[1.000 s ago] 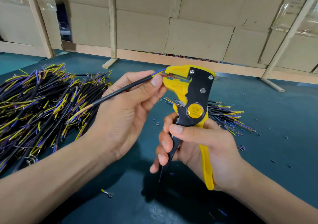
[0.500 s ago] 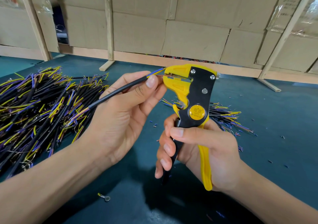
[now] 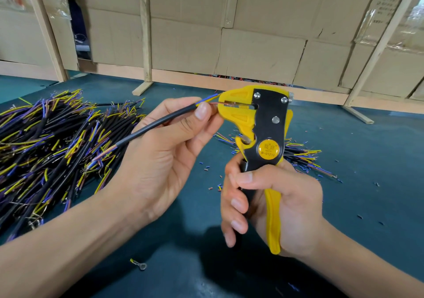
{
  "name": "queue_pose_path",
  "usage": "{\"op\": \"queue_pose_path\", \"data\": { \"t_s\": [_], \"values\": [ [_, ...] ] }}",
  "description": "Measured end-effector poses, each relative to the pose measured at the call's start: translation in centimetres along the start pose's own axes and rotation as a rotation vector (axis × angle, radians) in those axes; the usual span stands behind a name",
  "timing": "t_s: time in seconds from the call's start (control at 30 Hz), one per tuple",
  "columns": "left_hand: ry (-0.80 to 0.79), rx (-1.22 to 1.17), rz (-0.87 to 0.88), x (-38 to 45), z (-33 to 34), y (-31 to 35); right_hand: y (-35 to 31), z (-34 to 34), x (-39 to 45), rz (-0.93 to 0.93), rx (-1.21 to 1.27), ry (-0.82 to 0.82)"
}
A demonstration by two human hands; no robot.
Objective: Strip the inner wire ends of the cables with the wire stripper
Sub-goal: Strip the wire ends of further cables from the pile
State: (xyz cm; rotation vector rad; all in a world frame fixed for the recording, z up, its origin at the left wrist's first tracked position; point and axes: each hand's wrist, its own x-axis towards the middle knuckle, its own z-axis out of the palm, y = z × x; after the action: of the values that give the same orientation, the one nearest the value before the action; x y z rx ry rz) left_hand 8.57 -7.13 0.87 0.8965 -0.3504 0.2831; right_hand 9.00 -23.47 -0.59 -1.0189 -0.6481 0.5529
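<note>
Black sheathed cable (image 3: 156, 124), held level in the air above the middle of the table, its near end presenting 3 inner wires to the wire stripper (image 3: 259, 123). One thin brownish wire (image 3: 214, 103) lies in the slot between the yellow jaws, placed there so the blades can bite its insulation; the blue and yellow wires (image 3: 207, 98) are bent up and clear of the slot, apparently so that only 1 is cut at a time. Left hand (image 3: 169, 151): thumb and fingers pinch the sheath just behind the exposed wires, a grip close enough to steer the tip. Right hand (image 3: 275, 203): fingers wrapped around both handles, which appear squeezed together, holding the tool upright with its mouth facing the cable. Left edge of the table: a large heap of cables (image 3: 46, 146), probably awaiting work. Behind the stripper, towards the far edge: a smaller pile of cables (image 3: 302, 155). Scattered insulation scraps (image 3: 207, 167) and a ring terminal (image 3: 138, 264) lie on the green table (image 3: 367, 206).
</note>
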Motion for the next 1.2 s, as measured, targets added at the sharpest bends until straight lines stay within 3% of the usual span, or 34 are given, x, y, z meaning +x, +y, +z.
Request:
{"op": "queue_pose_path", "data": {
  "t_s": [0.13,0.6,1.2],
  "values": [
    [0.056,-0.089,0.012,-0.1,0.2,-0.1,0.1,-0.3,0.0,-0.003,-0.006,0.042],
    [0.129,0.024,0.030,-0.1,0.5,-0.2,1.5,-0.8,0.5,-0.020,0.003,-0.085],
    [0.036,-0.004,-0.036,-0.4,0.5,0.0,1.2,-0.5,0.2,0.018,0.048,-0.072]
  ]
}}
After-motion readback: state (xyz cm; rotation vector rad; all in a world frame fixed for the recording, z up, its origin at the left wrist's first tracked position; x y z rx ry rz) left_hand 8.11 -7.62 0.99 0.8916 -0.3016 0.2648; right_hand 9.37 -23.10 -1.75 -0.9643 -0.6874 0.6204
